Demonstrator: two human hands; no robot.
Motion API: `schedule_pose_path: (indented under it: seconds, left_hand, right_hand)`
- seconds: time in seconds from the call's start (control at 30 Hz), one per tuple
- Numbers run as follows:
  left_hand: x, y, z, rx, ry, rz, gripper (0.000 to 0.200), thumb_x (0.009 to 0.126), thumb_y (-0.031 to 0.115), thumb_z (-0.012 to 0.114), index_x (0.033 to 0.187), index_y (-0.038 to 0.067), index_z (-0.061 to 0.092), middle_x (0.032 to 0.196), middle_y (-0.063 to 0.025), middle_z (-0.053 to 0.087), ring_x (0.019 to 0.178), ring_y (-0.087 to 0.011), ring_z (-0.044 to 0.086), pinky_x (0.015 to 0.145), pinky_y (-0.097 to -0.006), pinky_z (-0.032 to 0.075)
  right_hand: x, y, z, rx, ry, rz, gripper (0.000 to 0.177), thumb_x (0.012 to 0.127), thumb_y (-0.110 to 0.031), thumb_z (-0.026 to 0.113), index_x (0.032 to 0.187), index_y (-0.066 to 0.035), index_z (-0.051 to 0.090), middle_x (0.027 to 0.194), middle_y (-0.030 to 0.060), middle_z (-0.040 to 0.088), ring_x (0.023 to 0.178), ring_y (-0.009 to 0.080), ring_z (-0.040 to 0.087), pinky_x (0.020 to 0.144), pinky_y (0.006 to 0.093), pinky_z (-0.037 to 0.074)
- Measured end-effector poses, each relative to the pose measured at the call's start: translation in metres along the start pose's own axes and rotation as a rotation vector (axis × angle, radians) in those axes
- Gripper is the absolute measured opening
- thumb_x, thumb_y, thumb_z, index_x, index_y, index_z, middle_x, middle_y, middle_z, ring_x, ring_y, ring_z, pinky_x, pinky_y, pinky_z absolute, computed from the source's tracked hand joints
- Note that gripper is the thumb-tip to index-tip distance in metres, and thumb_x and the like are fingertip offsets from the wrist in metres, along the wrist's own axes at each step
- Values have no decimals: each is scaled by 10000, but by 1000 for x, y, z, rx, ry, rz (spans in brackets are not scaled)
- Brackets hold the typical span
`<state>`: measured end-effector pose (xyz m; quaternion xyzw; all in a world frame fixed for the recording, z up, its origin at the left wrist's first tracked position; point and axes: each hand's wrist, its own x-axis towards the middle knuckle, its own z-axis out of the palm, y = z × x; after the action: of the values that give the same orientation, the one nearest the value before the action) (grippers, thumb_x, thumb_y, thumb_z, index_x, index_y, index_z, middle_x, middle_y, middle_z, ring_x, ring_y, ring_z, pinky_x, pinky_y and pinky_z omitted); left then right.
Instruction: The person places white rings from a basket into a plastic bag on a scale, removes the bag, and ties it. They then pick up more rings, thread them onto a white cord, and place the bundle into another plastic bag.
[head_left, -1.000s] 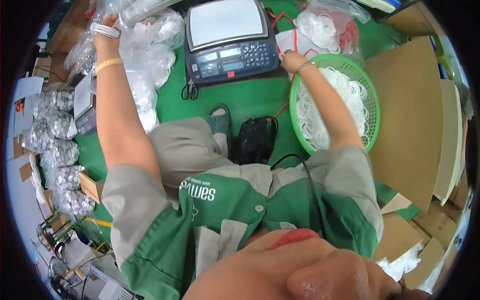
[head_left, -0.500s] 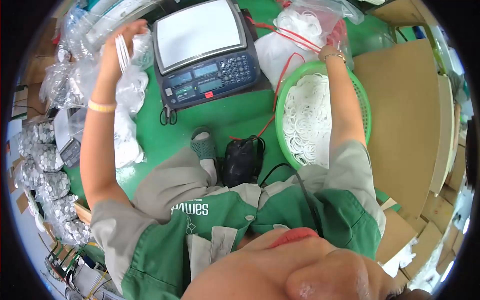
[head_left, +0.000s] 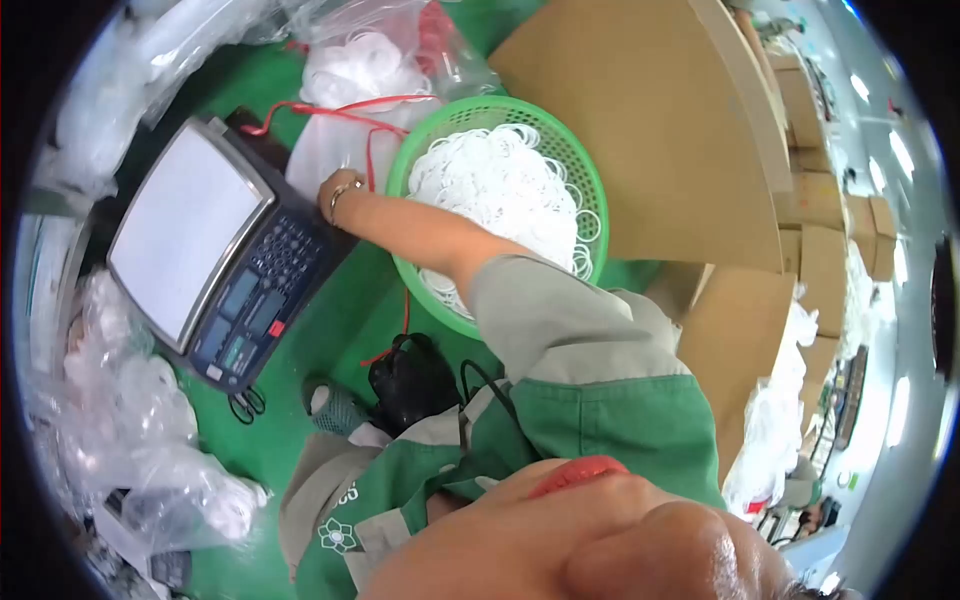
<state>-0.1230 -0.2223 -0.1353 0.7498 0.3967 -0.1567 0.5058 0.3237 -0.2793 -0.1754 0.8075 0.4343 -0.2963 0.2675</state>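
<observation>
Next to the right edge of the scale (head_left: 186, 240) is my right hand (head_left: 336, 192), reaching across the green basket (head_left: 588, 170) with a bracelet at the wrist. Its fingers are turned away from me, so I cannot make out whether they hold anything. A white bag (head_left: 325, 140) lies just beyond the hand, and a red ribbon (head_left: 371, 160) runs down behind the wrist. Many thin white rings (head_left: 500, 190) fill the basket. My left hand does not show; plastic bags crowd the left side.
A large cardboard sheet (head_left: 640, 120) stands right of the basket. Clear bags (head_left: 150, 440) holding white parts lie at the left. Scissors (head_left: 247, 405) lie below the scale on the green surface, and a black pouch (head_left: 412, 385) sits near my body.
My view has turned to the right, so scale and basket appear further left. My right hand has moved from the red ribbon to beside the scale. My left hand has left the view.
</observation>
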Motion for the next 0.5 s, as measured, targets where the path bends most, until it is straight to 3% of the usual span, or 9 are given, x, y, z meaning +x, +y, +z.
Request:
schedule_pose_path:
  seconds: [0.07,0.13,0.27,0.3,0.37,0.4,0.47,0.5]
  left_hand:
    - [3,5,-6,16,-20,1,172,787,123,500,863,-5,586,785,-91,581,724,-166,545,650,-291,432]
    - [8,9,-11,32,-41,7,174,788,126,502,865,-3,588,783,-91,582,726,-165,545,654,-291,432]
    - [18,17,-18,54,-93,7,178,790,133,505,869,-1,592,778,-90,586,729,-163,545,660,-290,431]
    - [20,19,-19,61,-106,6,179,791,134,506,870,0,594,777,-90,587,730,-163,545,662,-290,430]
    - [25,22,-23,78,-131,8,181,792,137,507,872,2,596,775,-90,588,732,-162,545,665,-290,430]
    - [26,22,-25,85,-142,6,182,792,139,508,873,2,597,774,-90,589,733,-161,545,667,-290,429]
    - [27,22,-28,96,-165,3,184,793,142,510,875,4,599,772,-90,591,734,-160,544,670,-290,429]
    - [27,22,-30,100,-182,5,185,794,144,511,876,4,600,770,-90,592,735,-160,544,671,-289,428]
  right_hand:
    - [9,-3,5,56,-4,42,259,766,-164,502,991,-100,613,1006,64,600,910,257,581,688,380,476]
    - [4,8,5,193,159,-11,256,756,-161,512,980,-95,615,991,86,603,889,256,589,679,381,476]
    - [-9,53,-15,339,325,87,235,714,-225,537,871,-79,634,865,110,626,819,238,605,700,358,467]
    - [0,63,-13,345,318,101,235,714,-225,537,871,-79,634,865,110,626,819,238,605,700,358,467]
    - [23,87,-6,369,12,-241,235,706,-248,544,820,-62,632,787,114,624,752,245,602,674,356,461]
    - [28,96,6,162,250,-400,251,703,-267,537,765,-39,621,717,128,609,696,255,589,652,359,455]
    - [7,109,-3,521,255,-223,287,706,-318,546,755,-44,614,712,134,603,694,269,586,657,365,452]
    - [-10,115,-8,547,422,-171,323,717,-367,540,769,-59,619,730,128,605,715,269,584,665,362,448]
